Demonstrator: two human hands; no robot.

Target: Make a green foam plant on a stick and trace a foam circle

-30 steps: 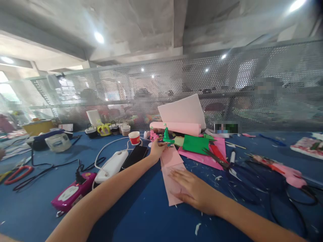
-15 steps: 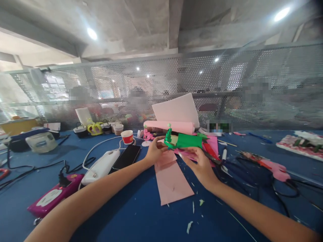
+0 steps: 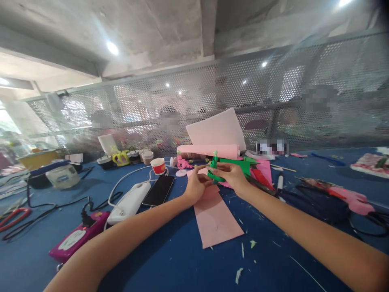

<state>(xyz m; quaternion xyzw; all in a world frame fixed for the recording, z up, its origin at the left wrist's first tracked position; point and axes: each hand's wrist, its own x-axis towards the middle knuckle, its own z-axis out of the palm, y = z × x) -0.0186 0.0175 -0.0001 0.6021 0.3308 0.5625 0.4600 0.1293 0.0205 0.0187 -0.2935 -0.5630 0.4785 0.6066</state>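
Observation:
Both hands meet above the blue table (image 3: 170,259) around a small green craft piece (image 3: 214,169) with a coiled strip. My left hand (image 3: 196,187) pinches its lower left side. My right hand (image 3: 229,174) closes on it from the right, fingers curled over the top. Under the hands lies a long pink foam sheet (image 3: 217,221). Just behind them are green foam (image 3: 240,164) and red foam pieces (image 3: 258,177).
A pink foam roll (image 3: 209,151) and a white sheet (image 3: 217,129) stand at the back. To the left lie a black phone (image 3: 158,190), a white power strip (image 3: 129,202), a red paper cup (image 3: 159,166) and a magenta device (image 3: 77,239). Cables and a marker (image 3: 280,181) lie right. Perforated metal screen behind.
My right hand lifted off the pink sheet, went up to the green piece and now grips it together with my left hand. The view shifted a little.

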